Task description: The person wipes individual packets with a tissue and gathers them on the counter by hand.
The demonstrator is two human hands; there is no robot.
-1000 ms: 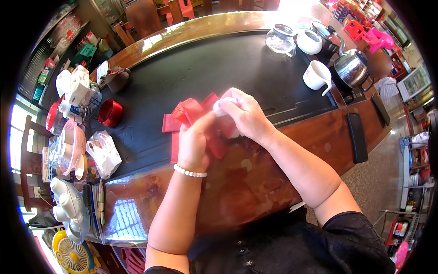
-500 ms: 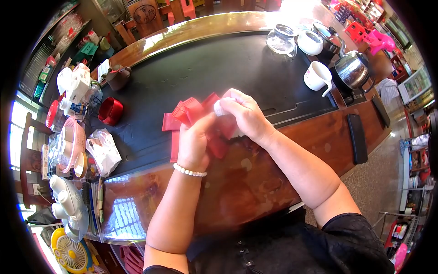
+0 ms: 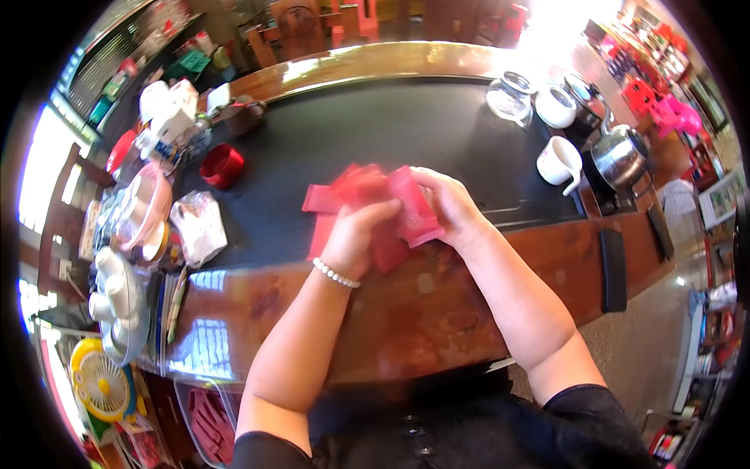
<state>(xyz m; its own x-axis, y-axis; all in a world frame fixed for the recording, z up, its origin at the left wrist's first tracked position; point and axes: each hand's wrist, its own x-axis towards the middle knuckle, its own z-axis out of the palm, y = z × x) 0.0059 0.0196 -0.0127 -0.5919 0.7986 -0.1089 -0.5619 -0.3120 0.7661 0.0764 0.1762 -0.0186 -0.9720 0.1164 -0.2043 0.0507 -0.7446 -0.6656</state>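
Observation:
My left hand [image 3: 353, 234], with a white beaded bracelet at its wrist, is closed around several small red packets [image 3: 361, 184], blurred by motion. In my right hand [image 3: 455, 205] is a single flat red packet [image 3: 416, 209] with a pale round mark, held upright and tilted beside the left thumb. Its fingertips are partly hidden behind that packet. Further red packets [image 3: 318, 198] stick out to the left of my left hand; whether they are held or lie on the black tray [image 3: 273, 184] I cannot tell.
On the left stand a red cup [image 3: 222, 166], a plastic bag [image 3: 200, 228] and a pink basket [image 3: 156, 205]. A white pitcher [image 3: 558, 161], glass pot [image 3: 508, 100] and steel kettle [image 3: 619, 158] stand at the right. A black slab-like object [image 3: 613, 270] lies on the wooden edge.
The small white thing pinched in my right hand is no longer visible; that hand now holds a red packet. The camera view has shifted, so the table appears lower and further right.

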